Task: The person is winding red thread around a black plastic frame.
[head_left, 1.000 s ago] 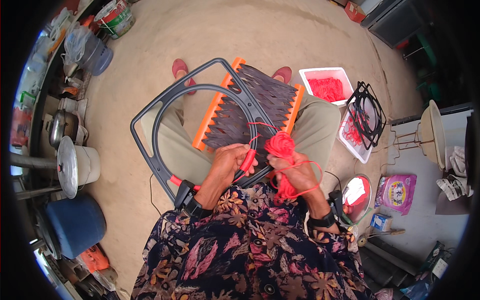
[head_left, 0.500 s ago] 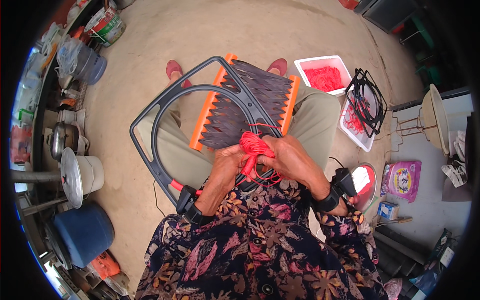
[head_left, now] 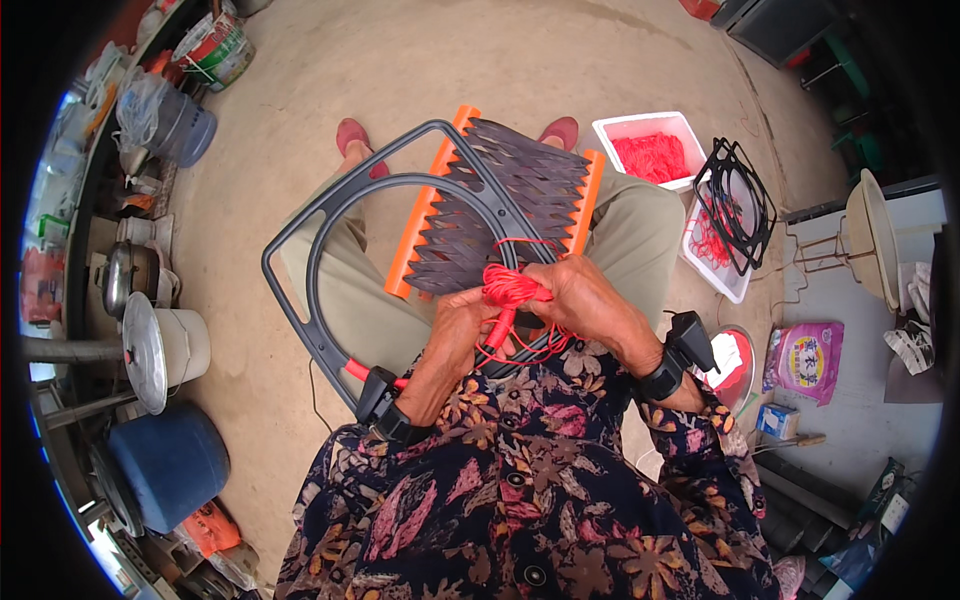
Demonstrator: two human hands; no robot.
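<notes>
Clasping the cord (head_left: 511, 288) in the right hand (head_left: 588, 302), curled tight; holding the frame (head_left: 320, 344) at its red-wrapped ring in the left hand (head_left: 458, 324), closed around it.

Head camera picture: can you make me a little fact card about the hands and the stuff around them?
Left hand: grips the dark frame at its red-wrapped part
Right hand: holds a red cord bundle
Frame shape: angular outside, round ring inside
Partly behind frame: dark strips between orange rails
Floor, right: white box with red strands
Far left: blue tub
</notes>
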